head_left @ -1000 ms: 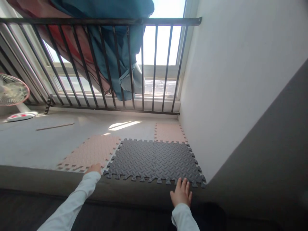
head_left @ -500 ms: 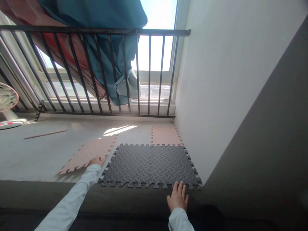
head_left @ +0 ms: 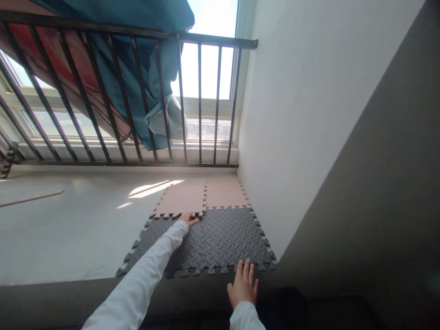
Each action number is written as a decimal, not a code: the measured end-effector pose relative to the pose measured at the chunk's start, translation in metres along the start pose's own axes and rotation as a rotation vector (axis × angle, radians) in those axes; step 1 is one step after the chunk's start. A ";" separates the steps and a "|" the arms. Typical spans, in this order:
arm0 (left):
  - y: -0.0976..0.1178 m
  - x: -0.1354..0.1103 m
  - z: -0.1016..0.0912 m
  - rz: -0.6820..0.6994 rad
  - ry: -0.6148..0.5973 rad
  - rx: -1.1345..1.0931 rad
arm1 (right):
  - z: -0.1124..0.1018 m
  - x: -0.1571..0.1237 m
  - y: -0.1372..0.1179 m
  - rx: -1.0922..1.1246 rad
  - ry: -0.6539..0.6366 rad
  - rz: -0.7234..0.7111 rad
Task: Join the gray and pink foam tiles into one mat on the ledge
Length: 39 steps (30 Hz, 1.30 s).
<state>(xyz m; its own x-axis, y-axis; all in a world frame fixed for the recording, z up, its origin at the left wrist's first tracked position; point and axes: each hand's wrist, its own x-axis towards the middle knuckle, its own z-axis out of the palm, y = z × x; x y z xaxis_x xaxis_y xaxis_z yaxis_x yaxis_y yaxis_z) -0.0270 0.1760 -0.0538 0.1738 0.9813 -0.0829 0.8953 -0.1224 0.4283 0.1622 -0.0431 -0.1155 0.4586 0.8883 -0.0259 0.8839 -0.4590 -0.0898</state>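
A curtain [head_left: 137, 11], window [head_left: 215, 18], railing [head_left: 137, 31] and foam mats [head_left: 233, 233] suggest a home.

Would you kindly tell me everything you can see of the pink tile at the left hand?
The pink tile is thin, roughly square and foam-like, with toothed, puzzle-style edges and a faint raised pattern. It lies nearly flat beside the other pink tile, on that one's left, and its near edge appears to rest over the far edge of the dark tile. The left hand is at its near edge, close to the right corner, apparently touching it.
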 end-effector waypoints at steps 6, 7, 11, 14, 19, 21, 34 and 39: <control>-0.055 -0.035 0.012 -0.167 -0.212 0.236 | -0.011 0.002 0.007 0.063 -0.002 -0.040; -0.069 -0.041 0.008 -0.213 -0.237 0.295 | -0.014 0.004 0.006 0.095 -0.001 -0.077; -0.108 -0.056 -0.004 -0.284 -0.352 0.369 | -0.034 0.020 -0.014 0.186 -0.005 -0.239; -0.114 -0.059 -0.007 -0.258 -0.398 0.351 | -0.047 0.046 -0.046 0.233 -0.052 -0.320; -0.105 -0.062 -0.008 -0.283 -0.434 0.336 | -0.046 0.105 -0.110 0.186 -0.145 -0.403; -0.102 -0.063 -0.008 -0.285 -0.433 0.325 | -0.040 0.126 -0.133 0.138 -0.148 -0.403; -0.096 -0.068 -0.011 -0.338 -0.441 0.308 | -0.019 0.194 -0.177 0.083 -0.003 -0.408; -0.096 -0.067 -0.011 -0.340 -0.453 0.322 | -0.019 0.201 -0.180 0.110 0.007 -0.414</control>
<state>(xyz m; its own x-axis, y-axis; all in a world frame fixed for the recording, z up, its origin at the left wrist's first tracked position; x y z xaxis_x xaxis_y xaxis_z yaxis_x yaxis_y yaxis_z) -0.1290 0.1231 -0.0797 -0.0483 0.8217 -0.5678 0.9967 0.0767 0.0261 0.0972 0.2176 -0.0855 0.0677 0.9969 0.0410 0.9787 -0.0584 -0.1968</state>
